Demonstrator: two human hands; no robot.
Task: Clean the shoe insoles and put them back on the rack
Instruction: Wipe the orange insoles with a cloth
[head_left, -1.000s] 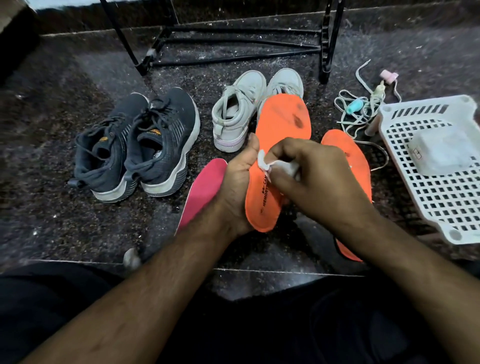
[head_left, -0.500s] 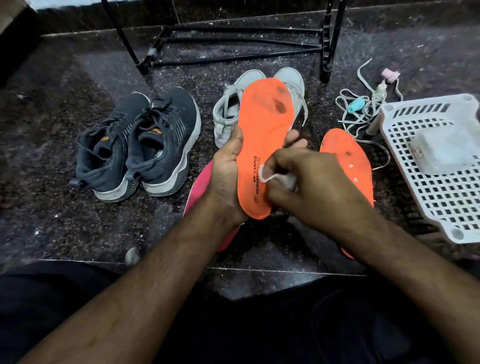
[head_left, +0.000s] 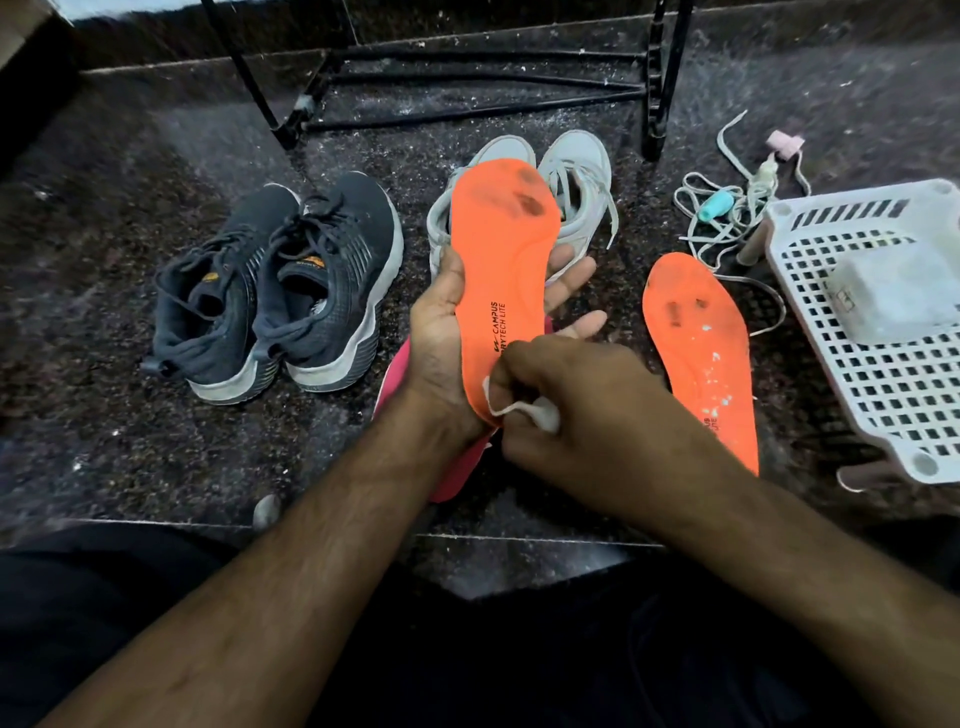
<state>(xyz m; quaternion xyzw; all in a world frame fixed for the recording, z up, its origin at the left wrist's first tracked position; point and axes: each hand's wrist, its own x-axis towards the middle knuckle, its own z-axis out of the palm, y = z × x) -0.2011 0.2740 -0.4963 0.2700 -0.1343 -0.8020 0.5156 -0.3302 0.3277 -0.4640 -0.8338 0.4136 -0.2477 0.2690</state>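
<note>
An orange insole (head_left: 501, 270) with dark smudges near its toe lies upright in my left hand (head_left: 441, 338), thumb on its left edge and fingers behind it. My right hand (head_left: 576, 410) pinches a small white wipe (head_left: 524, 413) against the insole's heel end. A second orange insole (head_left: 701, 353), speckled with white bits, lies on the dark stone floor to the right. A pink insole (head_left: 452, 467) lies on the floor, mostly hidden under my hands. The black shoe rack (head_left: 467, 78) stands at the back.
A pair of dark grey sneakers (head_left: 275, 291) sits left, a pair of light grey sneakers (head_left: 576, 171) behind the held insole. A white plastic basket (head_left: 883, 384) with a white block in it stands at right, loose laces (head_left: 727, 208) beside it.
My left hand turned the insole more upright and shifted it left. My right hand slid the wipe down from the middle of the insole to its heel end.
</note>
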